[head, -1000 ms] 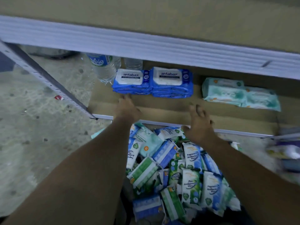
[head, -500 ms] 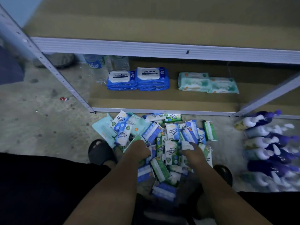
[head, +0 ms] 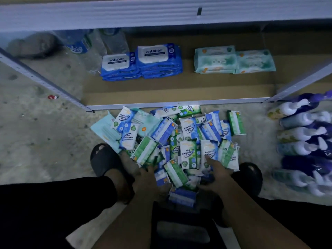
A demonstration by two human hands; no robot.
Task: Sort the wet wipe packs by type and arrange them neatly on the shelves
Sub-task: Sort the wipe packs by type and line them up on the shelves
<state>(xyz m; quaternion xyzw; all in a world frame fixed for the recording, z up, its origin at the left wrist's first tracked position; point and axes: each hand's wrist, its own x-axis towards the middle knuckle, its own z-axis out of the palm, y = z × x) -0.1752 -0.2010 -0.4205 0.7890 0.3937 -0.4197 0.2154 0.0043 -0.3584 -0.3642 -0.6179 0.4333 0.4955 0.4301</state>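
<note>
Loose pile of small wipe packs (head: 179, 137) on the floor (head: 36, 132), dead centre, just in front of the bottom shelf (head: 179, 88) at 12 o'clock. On the shelf: two stacks of blue packs (head: 142, 65) at 11, touching. Pale green packs (head: 233, 62) at 1, apart from the blue. Water bottles (head: 80, 45) further back, around 10. Left hand (head: 145, 178) at the pile's 7 o'clock edge, fingertips buried among green packs, can't tell if it grips anything. Right hand (head: 218, 174) at 5 o'clock, fingers laid out flat on a white-and-blue pack (head: 209, 150), not curled round it. Purple bottles (head: 305, 141) lying at 3 o'clock. Black sandals (head: 102, 159) flank the pile.
</note>
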